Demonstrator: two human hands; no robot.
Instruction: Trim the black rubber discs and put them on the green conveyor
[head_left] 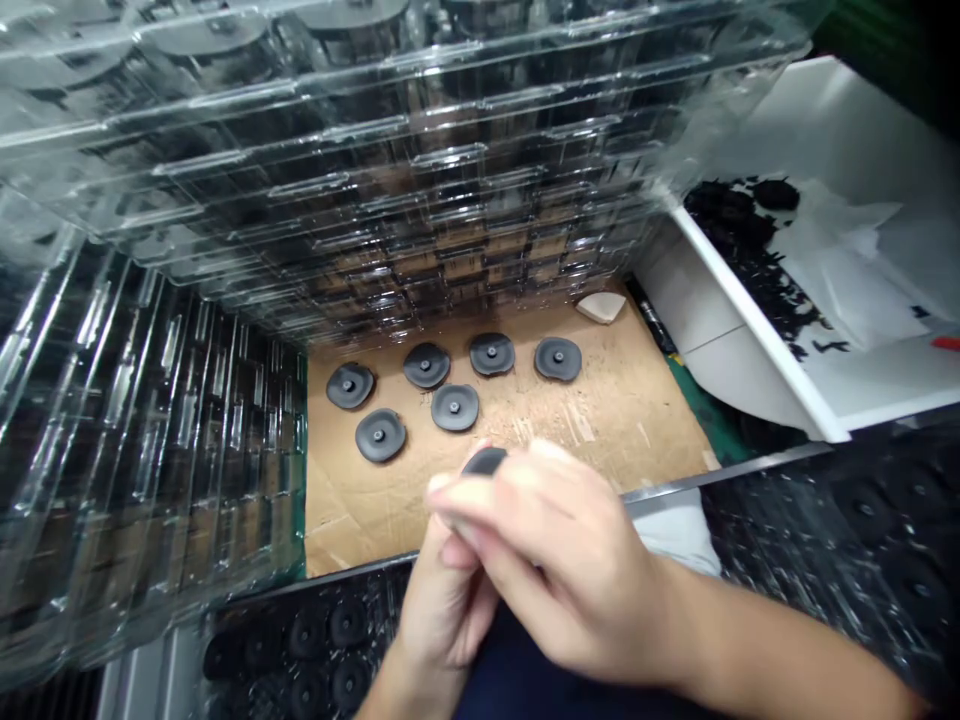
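Both my hands meet over the near edge of a brown cardboard sheet (630, 410). My right hand (570, 570) lies on top, fingers curled around a small dark disc (486, 461) whose edge peeks out above the fingertips. My left hand (442, 610) is underneath, fingers closed up against the same disc. Both hands are blurred by motion. Several dark grey round discs with a centre nub lie on the cardboard beyond the hands, among them the nearest one (455, 407).
Tall stacks of clear plastic trays (360, 170) rise behind and to the left (142, 420). A white bin (757, 330) with black scraps stands at the right. Black trays of discs (315, 640) lie along the near edge, also at the right (862, 520).
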